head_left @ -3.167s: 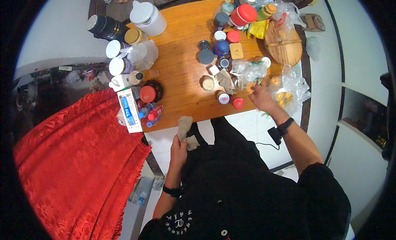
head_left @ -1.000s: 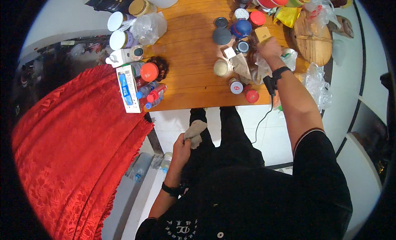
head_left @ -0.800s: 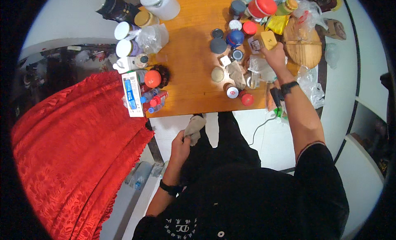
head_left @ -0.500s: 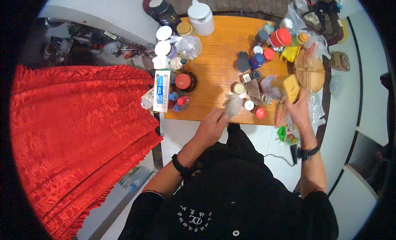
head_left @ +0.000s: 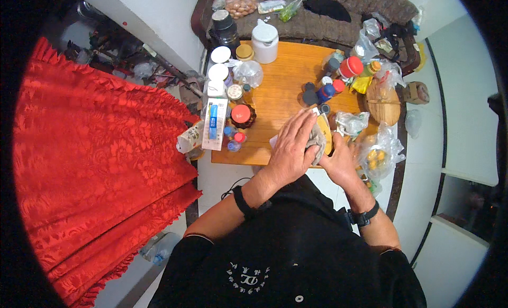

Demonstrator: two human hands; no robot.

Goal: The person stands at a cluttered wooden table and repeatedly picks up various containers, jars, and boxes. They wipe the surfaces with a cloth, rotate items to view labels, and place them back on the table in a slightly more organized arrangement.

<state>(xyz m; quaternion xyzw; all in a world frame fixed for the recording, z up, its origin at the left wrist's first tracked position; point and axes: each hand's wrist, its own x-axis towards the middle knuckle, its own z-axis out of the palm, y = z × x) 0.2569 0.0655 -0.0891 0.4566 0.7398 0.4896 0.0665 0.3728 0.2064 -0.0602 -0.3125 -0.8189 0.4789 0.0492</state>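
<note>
The left hand (head_left: 292, 146) had come up from the person's lap and now lay over a grey cloth (head_left: 317, 140), pressing it against a flat yellow piece (head_left: 328, 139) at the near edge of the wooden bench (head_left: 286, 93). Half a second before, that hand was only reaching in with the cloth. The right hand (head_left: 338, 158) had drawn in from further right and closed around the yellow piece from below (its fingers mostly hidden behind the cloth). Both hands met at about five o'clock on the bench top. The cluster of red-capped and blue jars (head_left: 330, 85) stood at about two o'clock, untouched, and the white jug (head_left: 264, 40) at twelve. The long white box (head_left: 214, 123) lay at nine o'clock, beside the red cloth (head_left: 95, 159), which filled the left as before.
</note>
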